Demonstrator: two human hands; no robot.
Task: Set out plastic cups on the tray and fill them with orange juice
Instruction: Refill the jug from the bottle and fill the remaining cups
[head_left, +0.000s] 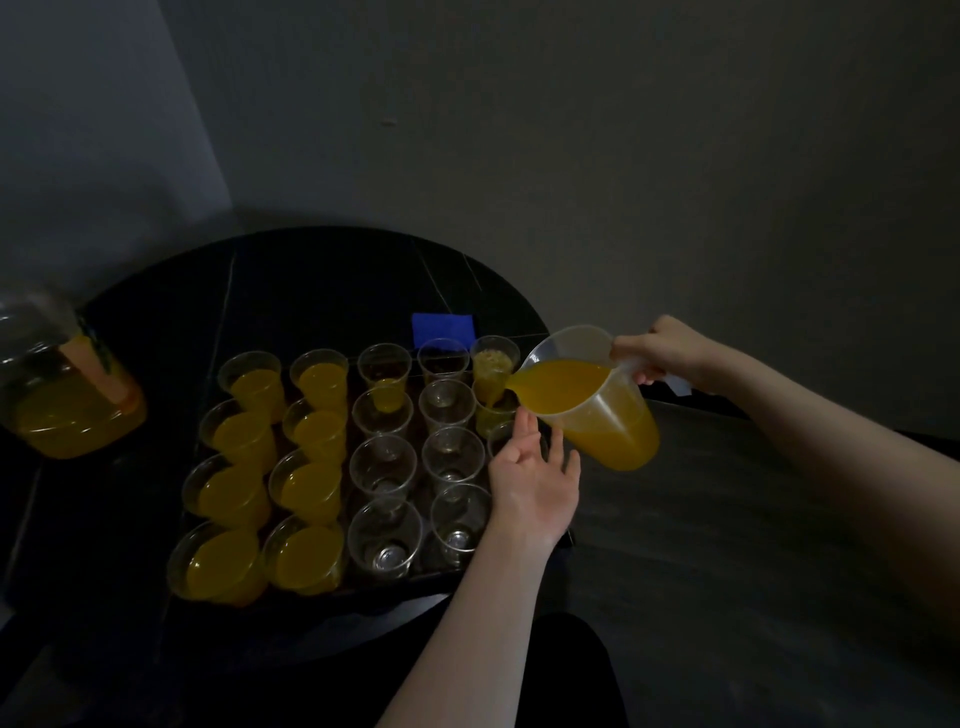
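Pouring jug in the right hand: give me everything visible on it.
The jug is translucent plastic, tapered, wider at the rim than at the base, with a spout at the rim and a handle on the opposite side. It is roughly half full of orange juice. It is tilted left, spout down over the far-right cup on the tray, into which juice runs. The right hand grips its handle. The left hand is open just below the spout; whether it touches the jug is unclear.

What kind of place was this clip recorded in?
Probably a dim room in a home, though that is uncertain: a round dark table stands in a corner against plain walls, and a dark wood-look floor shows beside it.
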